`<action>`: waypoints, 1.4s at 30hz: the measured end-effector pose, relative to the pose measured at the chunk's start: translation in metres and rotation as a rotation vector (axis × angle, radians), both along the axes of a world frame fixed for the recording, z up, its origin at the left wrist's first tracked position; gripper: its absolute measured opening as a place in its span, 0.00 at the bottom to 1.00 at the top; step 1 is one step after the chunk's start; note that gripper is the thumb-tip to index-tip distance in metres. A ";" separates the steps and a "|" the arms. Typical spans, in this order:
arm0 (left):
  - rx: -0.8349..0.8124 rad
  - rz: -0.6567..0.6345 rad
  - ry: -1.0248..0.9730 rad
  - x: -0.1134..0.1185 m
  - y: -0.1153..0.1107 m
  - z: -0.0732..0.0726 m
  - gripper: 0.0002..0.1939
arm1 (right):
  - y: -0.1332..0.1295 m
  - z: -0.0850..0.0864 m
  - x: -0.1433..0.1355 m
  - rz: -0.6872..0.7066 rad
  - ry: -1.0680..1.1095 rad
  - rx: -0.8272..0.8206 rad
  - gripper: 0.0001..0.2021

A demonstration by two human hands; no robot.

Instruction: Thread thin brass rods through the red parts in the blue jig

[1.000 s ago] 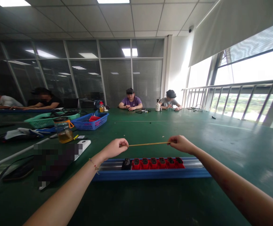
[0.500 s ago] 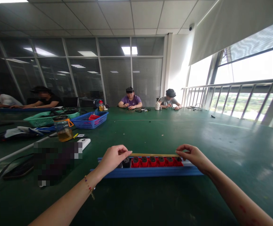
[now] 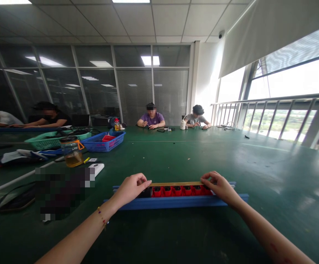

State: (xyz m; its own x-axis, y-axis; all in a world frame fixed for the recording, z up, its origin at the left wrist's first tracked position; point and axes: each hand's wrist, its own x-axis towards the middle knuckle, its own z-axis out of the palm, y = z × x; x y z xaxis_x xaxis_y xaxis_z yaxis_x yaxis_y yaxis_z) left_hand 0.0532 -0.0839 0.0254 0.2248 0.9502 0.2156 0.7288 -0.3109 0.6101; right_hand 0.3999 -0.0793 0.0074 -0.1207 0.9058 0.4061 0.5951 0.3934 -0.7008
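Note:
A long blue rail frame lies on the green table, with a row of several red holders inside it and black pieces in them. Along the back of the row runs a thin yellow strip. My left hand pinches the strip's left end between thumb and fingers, above a black holder. The right end of the strip is between the closed fingertips of my right hand, over the last red holder.
Left on the green table are a blue basket, a green basket, a jar, a white device and a dark blurred item. Several people sit across the table.
My right hand has shifted slightly left and now covers more of the last red holder. My left hand has moved a little left. Both still hold the strip.

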 end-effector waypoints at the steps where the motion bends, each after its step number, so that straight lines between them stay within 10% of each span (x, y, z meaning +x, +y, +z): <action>1: 0.000 0.004 0.001 -0.001 0.001 -0.001 0.21 | -0.001 0.001 0.000 -0.004 0.018 -0.010 0.11; 26: 0.005 -0.070 0.088 0.000 -0.008 0.008 0.22 | -0.005 0.004 0.001 0.059 -0.103 -0.096 0.16; 42: 0.065 -0.146 0.228 -0.023 -0.005 0.039 0.14 | -0.005 0.005 -0.001 -0.006 -0.138 -0.115 0.18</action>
State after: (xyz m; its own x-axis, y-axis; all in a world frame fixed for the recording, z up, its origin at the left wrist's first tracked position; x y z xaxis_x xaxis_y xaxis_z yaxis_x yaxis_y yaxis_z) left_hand 0.0300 -0.0888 0.0646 0.4085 0.8899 0.2027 0.7896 -0.4560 0.4107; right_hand 0.3986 -0.0841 0.0126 -0.1624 0.9462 0.2798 0.6905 0.3116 -0.6527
